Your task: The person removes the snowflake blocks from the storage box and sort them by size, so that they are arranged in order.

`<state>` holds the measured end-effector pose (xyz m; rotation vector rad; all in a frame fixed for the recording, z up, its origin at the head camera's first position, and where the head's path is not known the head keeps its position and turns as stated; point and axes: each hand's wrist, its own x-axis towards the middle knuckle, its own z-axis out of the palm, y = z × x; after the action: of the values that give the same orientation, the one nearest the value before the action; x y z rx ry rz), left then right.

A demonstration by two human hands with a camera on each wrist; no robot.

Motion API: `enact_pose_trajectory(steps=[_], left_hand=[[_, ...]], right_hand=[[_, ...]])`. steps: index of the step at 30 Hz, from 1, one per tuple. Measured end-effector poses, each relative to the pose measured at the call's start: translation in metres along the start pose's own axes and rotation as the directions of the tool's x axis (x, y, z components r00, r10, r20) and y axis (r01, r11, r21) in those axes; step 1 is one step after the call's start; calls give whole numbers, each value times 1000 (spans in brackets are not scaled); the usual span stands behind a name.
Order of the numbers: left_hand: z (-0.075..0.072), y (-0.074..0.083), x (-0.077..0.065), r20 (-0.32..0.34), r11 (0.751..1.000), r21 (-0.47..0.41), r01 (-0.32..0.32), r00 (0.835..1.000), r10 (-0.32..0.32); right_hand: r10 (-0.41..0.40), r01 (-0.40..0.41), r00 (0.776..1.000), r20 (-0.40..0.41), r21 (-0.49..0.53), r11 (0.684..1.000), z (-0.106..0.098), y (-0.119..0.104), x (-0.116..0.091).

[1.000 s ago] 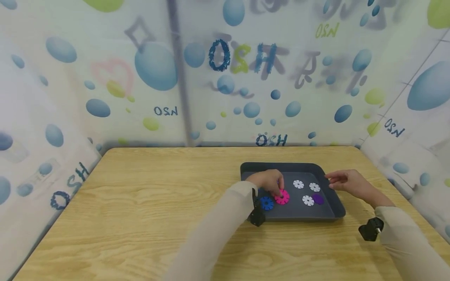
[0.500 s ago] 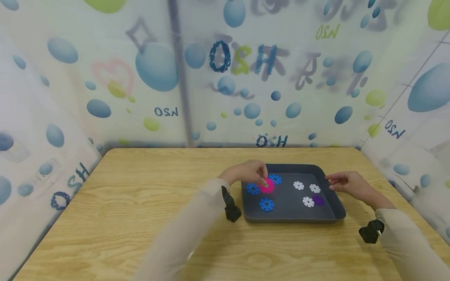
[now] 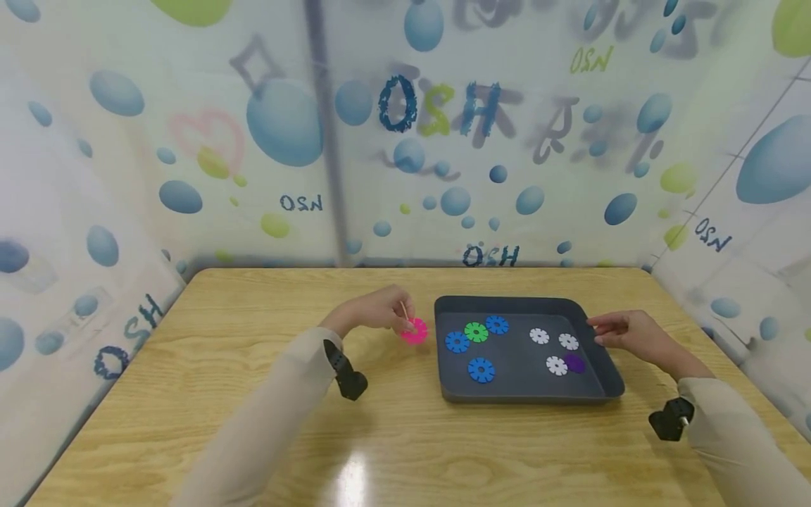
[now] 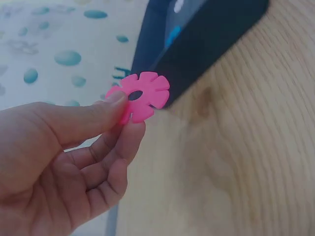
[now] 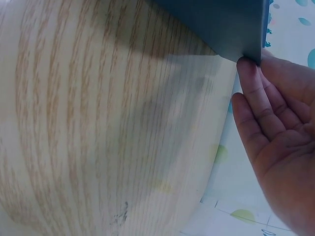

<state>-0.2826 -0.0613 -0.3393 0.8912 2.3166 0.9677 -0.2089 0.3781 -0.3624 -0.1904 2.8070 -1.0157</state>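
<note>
My left hand [image 3: 379, 308] pinches a pink snowflake disc [image 4: 150, 88] between thumb and forefinger, above the table just left of the dark grey tray [image 3: 516, 386]. The slotted rim and centre hole show in the left wrist view. At the tray's right side, my right hand [image 3: 633, 334] pinches the wall near the rim, fingertips on the outer face [image 5: 221, 29] and the thumb partly hidden behind it. Inside the tray lie a green disc [image 3: 476, 332] between two blue discs [image 3: 457, 342], a third blue one nearer, three white discs [image 3: 557, 365] and a purple disc [image 3: 575, 363].
The tray stands on the right half of a wood-grain table [image 3: 266, 352]. A patterned curtain [image 3: 380, 176] hangs behind the table and along both sides. Each wrist wears a black camera mount [image 3: 350, 384].
My left hand has lifted the pink disc from inside the tray and carried it left over the tray's edge, uncovering the green and blue discs. The right hand has stayed at the rim.
</note>
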Motion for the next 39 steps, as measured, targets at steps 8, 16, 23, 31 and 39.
enact_pose_trajectory(steps=[8,16,23,31,39], left_hand=[[2,-31,-10,-17,998,-28,51,999,-51],[12,-44,-9,-49,992,-59,111,992,-114],[16,-46,-6,-69,991,4,136,988,-135],[17,-42,-3,-93,977,84,194,978,-186],[15,-34,-3,-113,973,81,216,972,-206]], right_hand=[[-4,4,1000,-14,-8,1000,0,2,1],[-9,9,1000,-18,-10,1000,1,1,0],[-15,15,1000,-19,-12,1000,1,0,0],[-18,18,1000,-25,-17,1000,1,-1,0],[-6,6,1000,-18,3,1000,1,2,-1]])
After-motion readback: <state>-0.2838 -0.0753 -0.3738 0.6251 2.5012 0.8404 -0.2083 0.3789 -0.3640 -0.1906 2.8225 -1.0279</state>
